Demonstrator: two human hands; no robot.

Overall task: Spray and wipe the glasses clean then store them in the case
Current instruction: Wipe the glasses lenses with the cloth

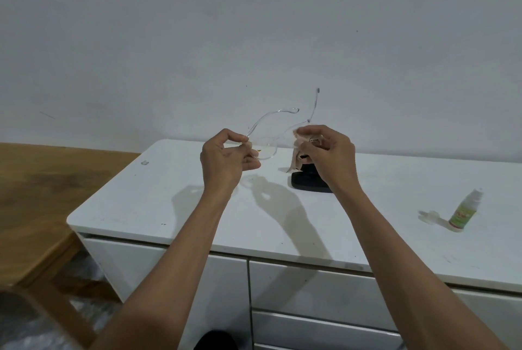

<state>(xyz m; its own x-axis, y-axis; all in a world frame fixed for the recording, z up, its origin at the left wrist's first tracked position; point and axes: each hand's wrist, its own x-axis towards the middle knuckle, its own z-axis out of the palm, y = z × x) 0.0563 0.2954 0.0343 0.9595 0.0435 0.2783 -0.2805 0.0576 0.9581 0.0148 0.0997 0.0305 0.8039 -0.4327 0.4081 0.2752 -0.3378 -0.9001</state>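
Clear curved-arm glasses in left grip, right grip around crumpled beige cloth.

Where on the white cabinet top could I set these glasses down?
The cabinet top is bare from its left edge to the black case. A narrower patch lies between the case and the spray bottle. Its clear cap crowds the right.
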